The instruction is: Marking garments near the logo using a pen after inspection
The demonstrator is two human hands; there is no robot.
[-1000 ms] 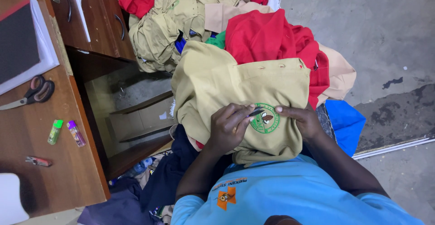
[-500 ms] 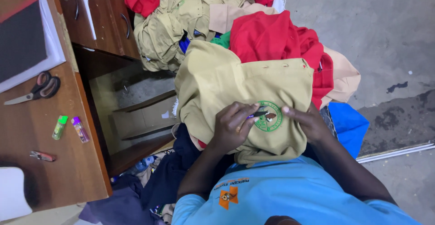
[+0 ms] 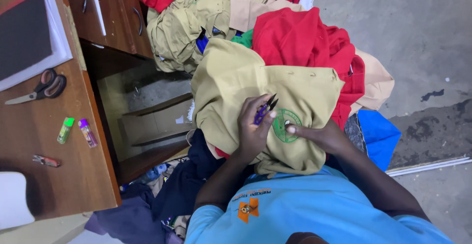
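Khaki shirt (image 3: pixel 236 84), draped over the heap of clothes on your lap, its round green badge (image 3: pixel 283 125) facing up — take the badge as the landmark. A second ago your left hand (image 3: pixel 253 131) was lying flat just left of the badge, the cutting tool low against the cloth. Now you are lifting it: the small purple thread snips (image 3: pixel 265 108) are pointing up and away, blades clear of the fabric, just above-left of the badge. Left fingers are clenching round the snips' handles; whether the blades are parted, cannot tell. Your right hand (image 3: pixel 319 135) is pressing a fingertip on the badge's right edge, the rest of the fingers lying loose, gripping nothing. Judging by this, you are pausing between cuts, not cutting. Red garments (image 3: pixel 305 42) are lying above-right of the badge; wooden desk (image 3: pixel 44 140) with scissors (image 3: pixel 42 86) far left of it.
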